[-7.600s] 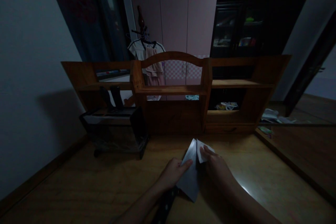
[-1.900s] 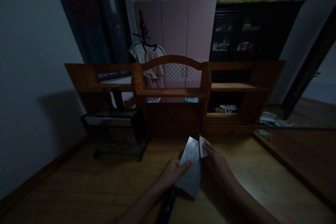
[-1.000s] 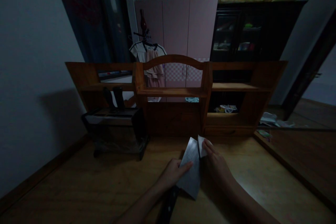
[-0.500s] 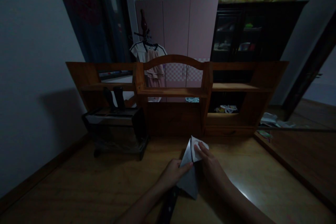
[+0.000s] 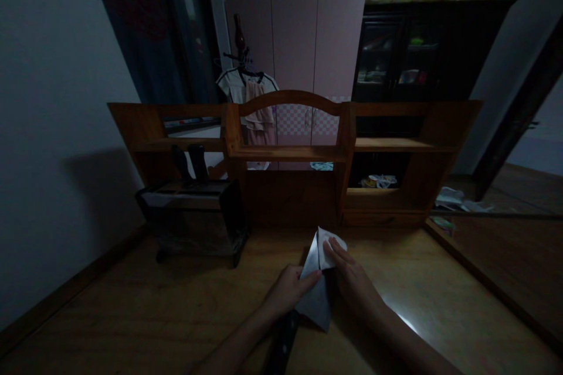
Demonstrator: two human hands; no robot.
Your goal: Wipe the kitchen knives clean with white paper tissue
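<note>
A cleaver (image 5: 315,304) with a broad grey blade and a black riveted handle is held above the wooden tabletop, its handle pointing down toward me. My left hand (image 5: 288,290) is closed on the blade, the thumb lying across its face. A white piece of cloth or tissue (image 5: 326,256) is folded against the upper part of the blade. My right hand (image 5: 352,274) presses this white piece to the metal with its fingers; its thumb is hidden.
A black knife rack (image 5: 191,217) with two dark handles sticking up stands at the left on the tabletop (image 5: 145,310). Behind it runs a wooden shelf unit (image 5: 290,155). A raised wooden edge (image 5: 475,272) borders the right side.
The white piece and my right hand's fingers have shifted very slightly along the blade. My left hand keeps its hold on the cleaver.
</note>
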